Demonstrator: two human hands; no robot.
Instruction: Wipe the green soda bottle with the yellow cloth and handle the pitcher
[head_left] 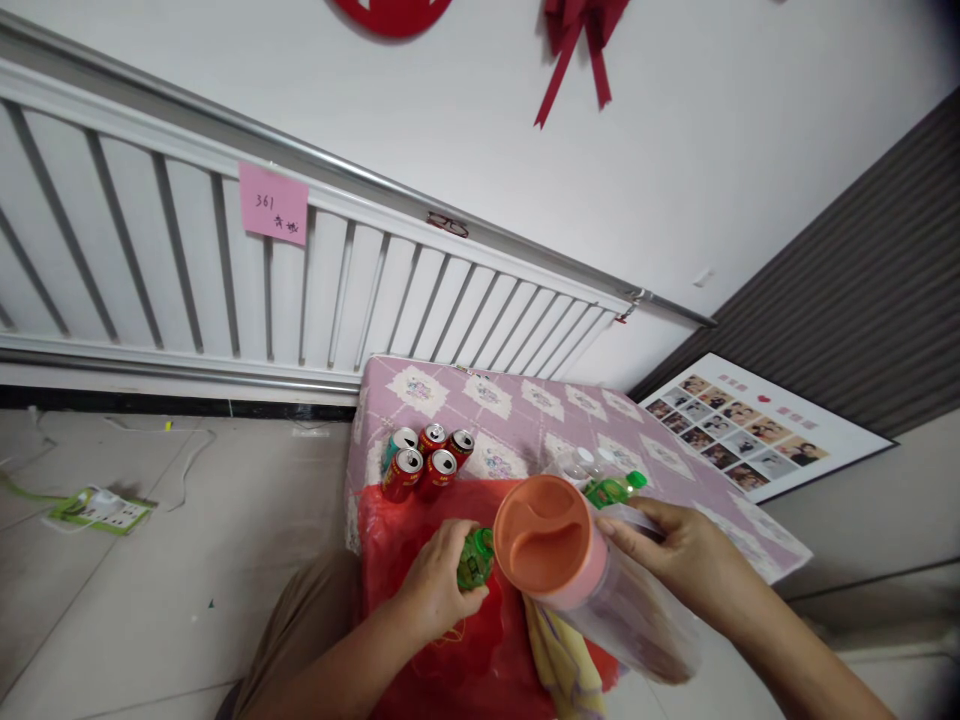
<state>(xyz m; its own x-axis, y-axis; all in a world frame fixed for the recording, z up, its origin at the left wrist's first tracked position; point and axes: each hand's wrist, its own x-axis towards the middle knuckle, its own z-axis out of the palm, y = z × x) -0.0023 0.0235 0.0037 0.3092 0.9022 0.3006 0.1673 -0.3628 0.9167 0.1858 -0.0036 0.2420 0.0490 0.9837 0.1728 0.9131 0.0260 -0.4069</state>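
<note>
- My left hand (439, 580) is curled around a green bottle (472, 565) above the red sheet (386, 540); squeezing too hard could dent its sides or make it slip.
- My right hand (682, 550) is wrapped on the handle (637, 521) of the clear pitcher (630, 620), which leans across the sheet's right edge. Its weight seems to hang from that 1 grip, so a slack wrist could let the base swing.
- Over the sheet, the orange lid (544, 535) and the bottle's cap (487, 538) nearly meet — I cannot tell if they touch — and a jolt there could knock the bottle loose.
- 5 cans (441, 464) stand bunched at the sheet's far left corner; a wide sweep of my left hand could topple 1 into the rest (their tops look opened, so leftovers might spill).
- Beyond the sheet's far right side are another green bottle (611, 491) and some clear bottles (579, 465); drifting forward with my right hand could tip them.
- The yellow cloth (562, 660) lies rumpled along the sheet's right; a pitcher set on those folds could rock.
</note>
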